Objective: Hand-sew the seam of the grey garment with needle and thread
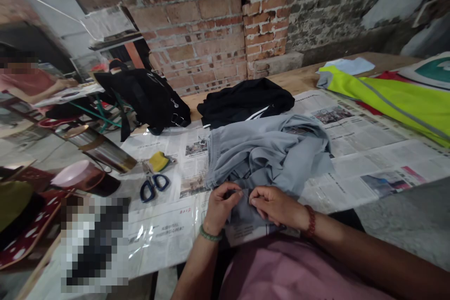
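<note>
A grey garment (pixel 267 150) lies bunched on the newspaper-covered table, its near edge drawn towards my body. My left hand (pixel 221 208), with a green bead bracelet at the wrist, pinches that edge between thumb and fingers. Just to its right, my right hand (pixel 279 205) is closed, thumb against forefinger, close to the same cloth. Whatever sits in its fingertips is too small to make out. Blue-handled scissors (pixel 154 183) lie to the left, against a small yellow object (pixel 159 161).
Behind the garment are folded black clothing (pixel 246 98) and a black bag (pixel 147 98). A metal flask (pixel 101 147) and a pink-lidded container (pixel 84 178) stand at left. A fluorescent yellow garment (pixel 393 98) lies right. Another person (pixel 31 82) sits at the far left.
</note>
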Demonstrator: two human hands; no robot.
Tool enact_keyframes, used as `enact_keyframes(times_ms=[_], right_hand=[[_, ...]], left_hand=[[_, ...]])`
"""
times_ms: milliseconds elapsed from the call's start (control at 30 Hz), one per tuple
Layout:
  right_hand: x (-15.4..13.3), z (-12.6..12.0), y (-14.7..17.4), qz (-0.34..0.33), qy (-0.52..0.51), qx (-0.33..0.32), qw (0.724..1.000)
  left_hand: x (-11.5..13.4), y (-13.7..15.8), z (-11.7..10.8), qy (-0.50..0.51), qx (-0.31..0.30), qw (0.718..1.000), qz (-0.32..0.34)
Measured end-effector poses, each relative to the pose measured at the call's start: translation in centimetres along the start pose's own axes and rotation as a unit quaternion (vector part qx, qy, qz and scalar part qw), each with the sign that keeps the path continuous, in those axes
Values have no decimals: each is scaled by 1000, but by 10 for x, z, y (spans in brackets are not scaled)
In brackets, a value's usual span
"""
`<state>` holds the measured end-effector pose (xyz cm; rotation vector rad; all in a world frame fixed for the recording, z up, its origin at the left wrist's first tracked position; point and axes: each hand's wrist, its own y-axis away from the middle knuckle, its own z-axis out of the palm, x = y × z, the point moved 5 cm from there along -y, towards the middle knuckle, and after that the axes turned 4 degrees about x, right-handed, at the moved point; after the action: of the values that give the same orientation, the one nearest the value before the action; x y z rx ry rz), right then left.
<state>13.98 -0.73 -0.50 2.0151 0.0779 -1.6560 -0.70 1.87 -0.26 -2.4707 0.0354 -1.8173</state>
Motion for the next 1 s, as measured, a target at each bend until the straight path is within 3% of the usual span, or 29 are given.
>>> enact_keyframes(times_ms=[133,233,367,500,667,1000], right_hand=[[-1,2,-1,9,5,1,1000],[-3,2,-1,4,10,4,1000],[-4,0,-3,-5,22,19,1000],[-3,-1,-6,-34,30,33,998],[0,2,-11,-46,31,41,998],[7,4,-13,-76,27,61,995]], left_hand=[[5,1,-1,-20,2,999,43],[13,2,1,-40,-15,991,124],[25,7,3,-76,-20,966,246],[29,13,6,-117,-19,943,312],[30,15,7,-131,-29,929,344],[30,15,9,-99,-50,937,332]])
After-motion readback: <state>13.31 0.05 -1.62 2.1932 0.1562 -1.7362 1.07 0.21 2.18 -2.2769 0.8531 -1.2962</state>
